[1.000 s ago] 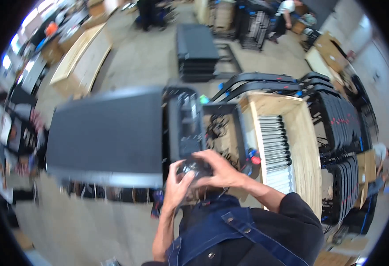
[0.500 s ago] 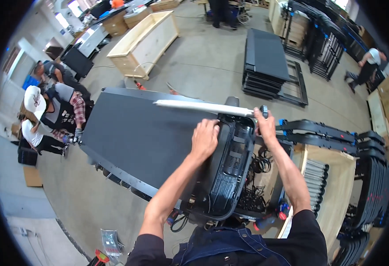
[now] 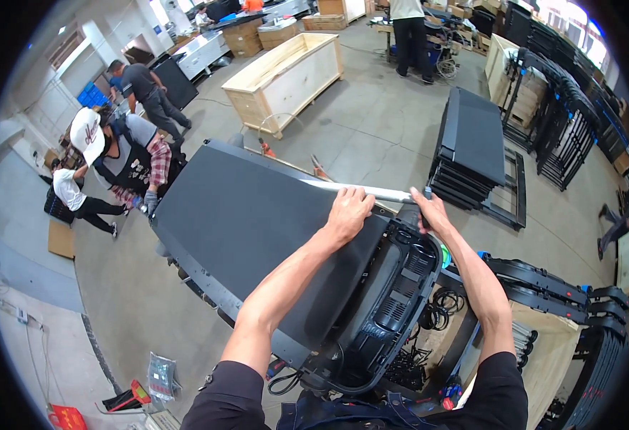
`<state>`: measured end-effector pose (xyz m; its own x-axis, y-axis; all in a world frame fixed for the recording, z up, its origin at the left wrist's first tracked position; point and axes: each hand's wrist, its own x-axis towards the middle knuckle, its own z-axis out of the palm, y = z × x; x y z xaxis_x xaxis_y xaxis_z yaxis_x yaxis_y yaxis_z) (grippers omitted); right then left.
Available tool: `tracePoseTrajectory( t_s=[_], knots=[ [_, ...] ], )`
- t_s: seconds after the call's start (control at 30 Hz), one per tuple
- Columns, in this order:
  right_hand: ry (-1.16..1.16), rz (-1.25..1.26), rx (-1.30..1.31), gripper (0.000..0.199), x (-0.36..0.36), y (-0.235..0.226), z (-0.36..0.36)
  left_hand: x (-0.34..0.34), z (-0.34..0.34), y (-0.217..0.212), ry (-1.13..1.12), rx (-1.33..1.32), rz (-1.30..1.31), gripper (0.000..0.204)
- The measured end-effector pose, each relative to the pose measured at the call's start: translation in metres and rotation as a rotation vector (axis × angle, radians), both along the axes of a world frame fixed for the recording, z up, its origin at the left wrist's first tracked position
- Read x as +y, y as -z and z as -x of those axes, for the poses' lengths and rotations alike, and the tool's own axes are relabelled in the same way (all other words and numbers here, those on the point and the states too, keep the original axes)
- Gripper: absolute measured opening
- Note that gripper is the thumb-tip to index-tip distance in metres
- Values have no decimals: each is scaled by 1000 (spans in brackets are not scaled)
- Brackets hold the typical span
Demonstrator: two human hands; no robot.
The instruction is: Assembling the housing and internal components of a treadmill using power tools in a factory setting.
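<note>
Both arms were stretched far across the treadmill base, and the silver roller [image 3: 390,193] was right there, lying along the far edge of the flat black belt [image 3: 257,229], close to its right end! The right hand [image 3: 429,211] had its grasp, fingers wrapped around the roller's right end. The left hand [image 3: 350,213] sat farther along to the left, fingertips bent over the tube, though whether they gripped it or merely pressed on it, you could not tell. The good technique here, by my reckoning, was to let the right hand carry the weight and the left steady the middle, keeping the tube parallel to the edge so its free left end would not dip and scuff the belt. Fingers probably wanted to stay clear of any pinch between metal and frame. Just nearer and to the right, the open black motor tray [image 3: 400,287] offered plenty of rims to snag on, so a little lift looked wise. Coiled black cables [image 3: 445,308] lay right of it, well out of the way. And over at the left end, a co-worker's gloved hand [image 3: 150,201] was at the corner: smooth, gentle pressure seemed best!
</note>
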<state>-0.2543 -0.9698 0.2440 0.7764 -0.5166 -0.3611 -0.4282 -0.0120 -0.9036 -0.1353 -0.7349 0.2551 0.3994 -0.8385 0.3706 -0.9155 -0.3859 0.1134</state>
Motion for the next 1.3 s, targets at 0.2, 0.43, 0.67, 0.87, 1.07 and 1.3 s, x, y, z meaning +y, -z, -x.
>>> tracePoseTrajectory(
  t_s=[0.2, 0.43, 0.67, 0.87, 1.07, 1.3],
  knots=[
    [-525, 145, 25, 65, 32, -15, -75, 52, 56, -31, -147, 234, 287, 32],
    [-932, 502, 249, 73, 70, -28, -108, 263, 197, -18, -901, 743, 382, 14],
    [-769, 417, 25, 74, 98, -7, -89, 306, 288, 16, -962, 1068, 478, 19],
    [-535, 350, 115, 82, 55, -2, -57, 294, 301, 26, -1014, 1164, 562, 16],
    [-387, 319, -68, 70, 79, 8, -48, 305, 310, 19, -1026, 1380, 709, 19],
    [-424, 347, 58, 62, 4, 0, 37, 271, 353, 11, -904, 1234, 721, 12]
  ],
)
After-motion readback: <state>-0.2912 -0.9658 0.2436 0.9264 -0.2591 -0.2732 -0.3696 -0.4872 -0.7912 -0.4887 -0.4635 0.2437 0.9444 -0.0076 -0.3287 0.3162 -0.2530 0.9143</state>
